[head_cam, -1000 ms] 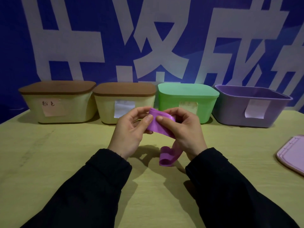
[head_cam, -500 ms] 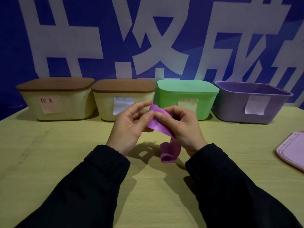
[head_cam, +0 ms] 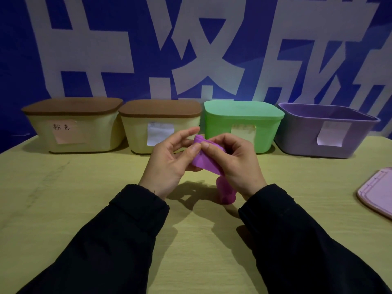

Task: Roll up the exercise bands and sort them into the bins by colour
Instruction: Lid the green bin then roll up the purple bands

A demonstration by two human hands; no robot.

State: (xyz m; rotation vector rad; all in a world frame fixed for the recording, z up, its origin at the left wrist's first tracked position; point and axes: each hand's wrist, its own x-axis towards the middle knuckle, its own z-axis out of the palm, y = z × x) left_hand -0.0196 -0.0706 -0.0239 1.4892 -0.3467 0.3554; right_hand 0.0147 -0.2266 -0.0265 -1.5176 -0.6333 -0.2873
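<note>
At frame centre, above the table, the left hand and right hand pinch a purple exercise band between thumbs and curled fingers; its loose end hangs below. The open purple bin sits upper right.

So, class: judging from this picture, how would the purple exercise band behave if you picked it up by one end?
Probably floppy: the purple band bends between the left hand and right hand, and its free end sags in a loop towards the table. Likely light, since fingertips alone hold it. The rolled part may unroll if released.
</note>
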